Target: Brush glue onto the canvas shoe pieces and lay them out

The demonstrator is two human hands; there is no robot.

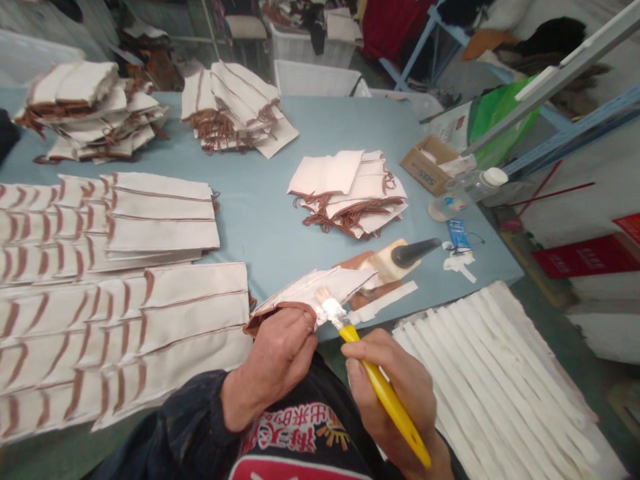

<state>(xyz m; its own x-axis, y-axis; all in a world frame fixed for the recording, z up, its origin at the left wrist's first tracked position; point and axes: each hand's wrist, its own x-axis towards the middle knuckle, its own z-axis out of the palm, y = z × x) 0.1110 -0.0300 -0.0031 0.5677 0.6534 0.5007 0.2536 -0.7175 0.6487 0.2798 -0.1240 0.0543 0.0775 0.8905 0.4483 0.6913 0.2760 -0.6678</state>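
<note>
My left hand (pixel 277 360) is closed on the near edge of a white-backed piece (pixel 347 281) with brown edging, held tilted up at the table's front edge. In my right hand (pixel 393 387) is a paintbrush (pixel 385 393) with a yellow handle, gripped like a pen. White paste coats its lower part, and the bristles touch the white face of the piece close to my left fingers. Just beyond, a pale container (pixel 387 263) with a black handle-like part lies on the table, partly hidden by the piece.
Overlapping rows of white pieces with brown edges (pixel 185 287) cover the left side. Several stacks (pixel 345 193) stand farther back on the blue table (pixel 260 180). At right are a cardboard box (pixel 425 163), a clear jar (pixel 470 190) and a board of white strips (pixel 490 360).
</note>
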